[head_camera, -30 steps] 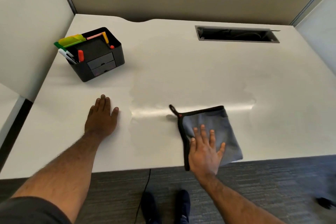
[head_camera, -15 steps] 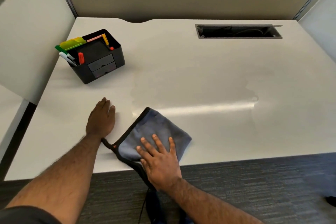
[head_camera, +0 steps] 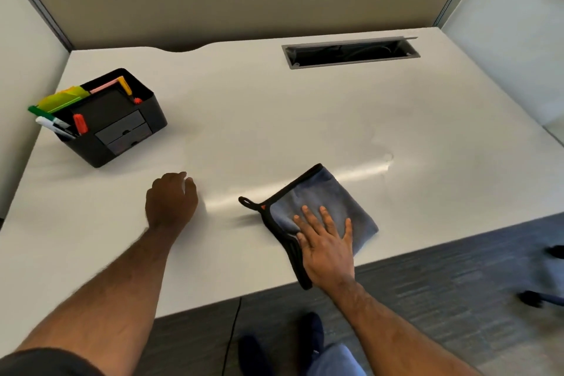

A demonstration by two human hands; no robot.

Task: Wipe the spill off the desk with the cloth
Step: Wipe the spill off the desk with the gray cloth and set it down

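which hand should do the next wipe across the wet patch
Right. The right hand lies flat on the cloth beside the wet sheen; the left hand only braces on bare desk.

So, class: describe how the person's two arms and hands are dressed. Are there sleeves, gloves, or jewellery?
Both forearms are bare, with no gloves, watch or rings visible on the left hand or right hand. A dark short sleeve shows at the left upper arm; the right upper arm is out of view.

Right hand (head_camera: 328,246) flat on cloth (head_camera: 320,204), desk (head_camera: 274,119) wet
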